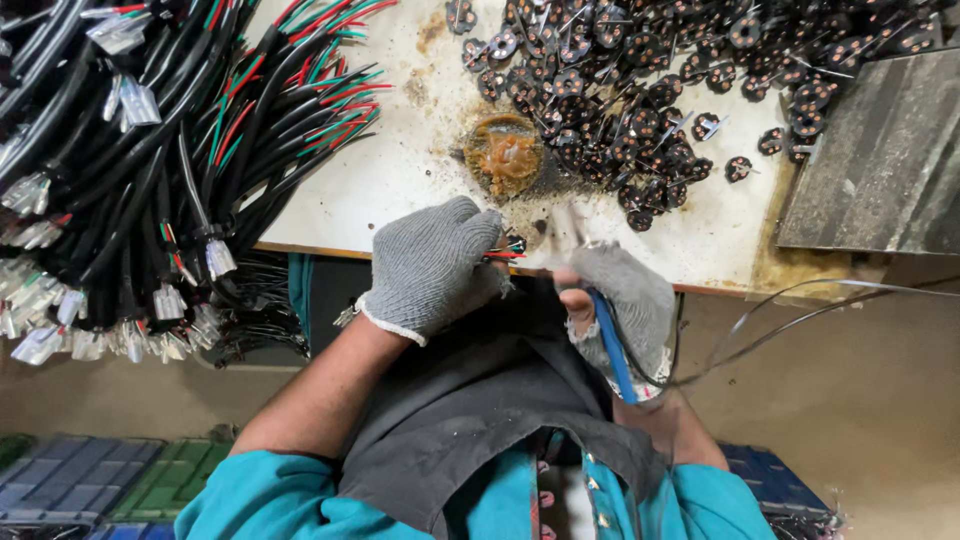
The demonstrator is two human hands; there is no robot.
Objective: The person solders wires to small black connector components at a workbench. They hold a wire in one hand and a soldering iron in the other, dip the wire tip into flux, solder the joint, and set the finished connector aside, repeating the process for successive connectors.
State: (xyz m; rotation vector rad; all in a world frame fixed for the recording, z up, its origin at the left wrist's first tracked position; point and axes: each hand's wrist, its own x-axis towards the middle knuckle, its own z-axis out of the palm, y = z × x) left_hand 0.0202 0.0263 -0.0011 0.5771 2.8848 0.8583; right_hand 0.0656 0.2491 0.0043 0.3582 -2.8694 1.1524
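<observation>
The stripped wire ends (505, 250) are being pinched in the gloved left hand (432, 265) at the bench edge (300, 248), while a blue-handled soldering iron (610, 345) is being clamped in the right hand (625, 300); the tip is best being kept steady, with the flux pot (503, 153) at twelve o'clock and the black connectors (650, 90) at one.

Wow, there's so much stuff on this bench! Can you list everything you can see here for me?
cable bundle: many, black with red, green and white wire ends and clear plugs, left of the table
round connector parts: a large pile, black with coppery spots, top right
flux pot: one, orange-brown, table centre
table: one, white, stained
grey slab: one, right edge
crates: several, blue and green, on the floor
soldering iron: one, blue handle, in the right hand
left hand: grey glove, gripping coloured wires
right hand: grey glove
</observation>
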